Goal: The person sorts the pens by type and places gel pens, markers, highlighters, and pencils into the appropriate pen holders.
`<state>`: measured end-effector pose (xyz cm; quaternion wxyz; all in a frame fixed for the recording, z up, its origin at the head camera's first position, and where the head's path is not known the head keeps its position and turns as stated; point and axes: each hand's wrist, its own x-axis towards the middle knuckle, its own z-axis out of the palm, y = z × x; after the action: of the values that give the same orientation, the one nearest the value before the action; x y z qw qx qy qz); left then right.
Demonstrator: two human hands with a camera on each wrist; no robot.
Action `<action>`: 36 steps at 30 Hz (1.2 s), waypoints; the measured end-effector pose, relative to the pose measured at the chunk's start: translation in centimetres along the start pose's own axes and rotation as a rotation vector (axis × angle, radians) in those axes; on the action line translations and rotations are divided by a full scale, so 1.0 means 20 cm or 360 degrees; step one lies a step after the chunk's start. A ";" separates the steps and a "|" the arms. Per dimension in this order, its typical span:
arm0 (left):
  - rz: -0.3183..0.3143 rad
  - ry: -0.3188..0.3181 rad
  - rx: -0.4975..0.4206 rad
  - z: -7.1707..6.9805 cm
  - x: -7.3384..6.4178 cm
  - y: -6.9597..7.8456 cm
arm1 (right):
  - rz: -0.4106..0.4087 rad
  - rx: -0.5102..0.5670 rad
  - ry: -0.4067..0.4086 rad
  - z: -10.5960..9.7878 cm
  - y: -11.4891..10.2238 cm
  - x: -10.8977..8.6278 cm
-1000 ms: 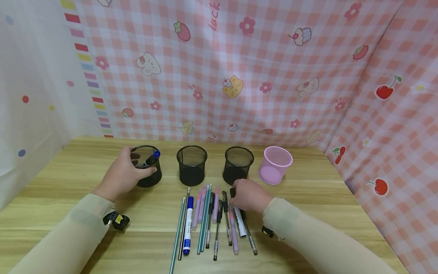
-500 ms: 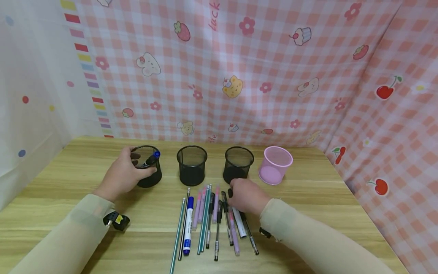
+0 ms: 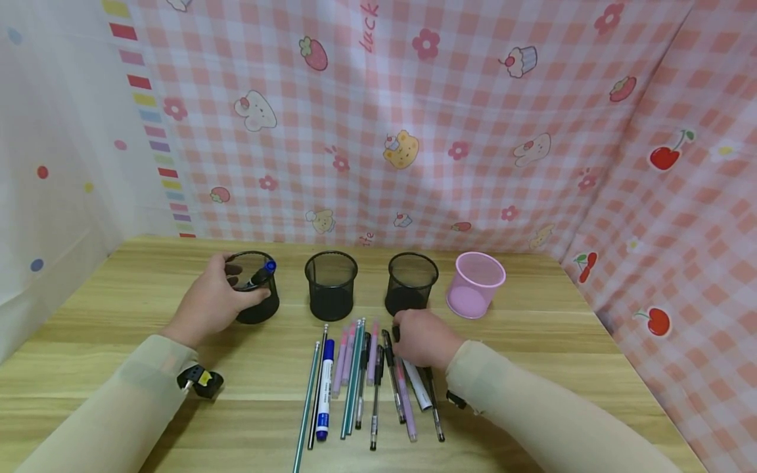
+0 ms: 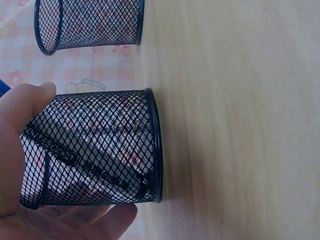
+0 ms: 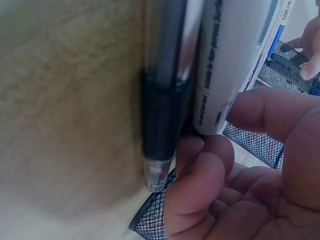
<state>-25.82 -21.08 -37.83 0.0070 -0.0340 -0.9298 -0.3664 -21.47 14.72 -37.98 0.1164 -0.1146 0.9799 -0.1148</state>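
Note:
My left hand (image 3: 207,299) grips the leftmost black mesh pen cup (image 3: 260,309), thumb across its near side. Through the mesh in the left wrist view, a dark-lettered marker (image 4: 85,155) leans inside; its blue end (image 3: 270,267) shows at the rim in the head view. Over the right side of a spread of pens, my right hand (image 3: 426,338) pinches a whiteboard marker (image 5: 220,65) with a white barrel between thumb and fingers. A black-grip gel pen (image 5: 162,115) lies right beside that marker. In the head view my hand hides part of both.
Two more black mesh cups (image 3: 332,302) (image 3: 408,299) and a pink cup (image 3: 470,299) stand in a row behind the pens. A blue-capped marker (image 3: 324,394), teal pencils (image 3: 307,407), pink-purple pens (image 3: 405,401) and several gel pens (image 3: 375,407) lie on the wooden table.
My right hand has shifted slightly left, and the white marker's lower end has swung a little right. Neighbouring pens have shifted slightly. The left hand stays on its cup.

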 end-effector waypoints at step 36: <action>-0.0009 -0.0001 -0.0004 0.00 0.00 0.00 | -0.0025 0.0545 0.0258 -0.13 0.00 -0.06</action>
<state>-25.84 -21.07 -37.85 0.0058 -0.0315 -0.9294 -0.3677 -20.87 15.47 -35.31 0.0539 -0.0910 0.9512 -0.2897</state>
